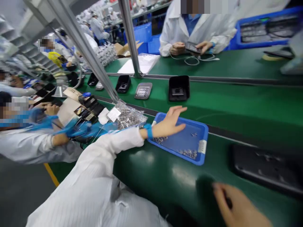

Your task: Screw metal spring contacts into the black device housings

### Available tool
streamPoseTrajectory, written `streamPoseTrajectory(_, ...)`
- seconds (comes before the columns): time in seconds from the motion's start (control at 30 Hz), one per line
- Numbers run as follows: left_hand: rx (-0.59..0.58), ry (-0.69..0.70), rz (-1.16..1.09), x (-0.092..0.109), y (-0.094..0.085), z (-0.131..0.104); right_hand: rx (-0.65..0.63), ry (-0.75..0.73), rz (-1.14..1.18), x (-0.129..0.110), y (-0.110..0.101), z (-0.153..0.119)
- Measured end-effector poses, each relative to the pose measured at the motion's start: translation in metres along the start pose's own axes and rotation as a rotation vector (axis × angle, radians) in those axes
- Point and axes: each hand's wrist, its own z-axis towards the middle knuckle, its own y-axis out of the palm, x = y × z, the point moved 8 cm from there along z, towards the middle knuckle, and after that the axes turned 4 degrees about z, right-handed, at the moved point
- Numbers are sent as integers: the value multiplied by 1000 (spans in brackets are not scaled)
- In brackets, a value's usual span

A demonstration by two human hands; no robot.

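The person's left hand [169, 123] is over the left part of the blue tray [204, 134], its fingers spread and its grip open on nothing. Whether the fingertips touch anything is hard to tell.

The tray sits on the near green bench [151, 176], in front of the person and within easy reach of that arm. Its raised rim probably serves to keep the small metal parts [189, 154] from scattering; they lie in 2 loose heaps, 1 at the near right corner and 1 by the wrist, with a few pieces apart near the right end. A clear bag [132, 117] of similar-looking metal pieces rests just beyond the tray's left end, perhaps as a stock kept close by.

The right hand [240, 205] is low at the right, fingers curled and blurred; whether it grips anything cannot be told. Near it, a black slab [247, 168] lies flat, a stable way to support the blurred pieces seemingly on top of it. Farther back, a black box [179, 90] stands open side up on the green strip [227, 101], which leaves its inside visible.
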Motion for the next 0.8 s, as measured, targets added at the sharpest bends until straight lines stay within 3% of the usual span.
streamPoseTrajectory(0.07, -143, 111, -128, 36, 21, -59, 222, 126, -158, 0, -42, 23)
streamPoseTrajectory(0.13, -292, 92, -274, 51, 36, -110, 330, 213, -266, -2, -67, 44)
streamPoseTrajectory(0.27, -363, -10, -264, 41, 52, -166, 88, 412, -445, 13, -55, 65)
streamPoseTrajectory(0.33, -359, -32, -237, 35, 57, -181, 38, 511, -506, 12, -45, 50)
streamPoseTrajectory(0.43, -330, -68, -194, 29, 59, -202, 10, 614, -473, -11, -29, 3)
streamPoseTrajectory(0.5, -286, -72, -127, 28, 56, -214, -74, 532, -292, -42, -11, -29)
streamPoseTrajectory(0.6, -265, -16, 3, 27, 52, -222, -303, 95, 175, -114, 13, -54)
streamPoseTrajectory(0.67, -313, 49, 107, 26, 53, -220, -351, -140, 387, -148, 9, -51)
streamPoseTrajectory(0.73, -366, 111, 219, 24, 53, -216, -218, -160, 391, -146, -6, -22)
streamPoseTrajectory(0.8, -389, 146, 306, 21, 51, -209, -67, -60, 232, -123, -18, 21)
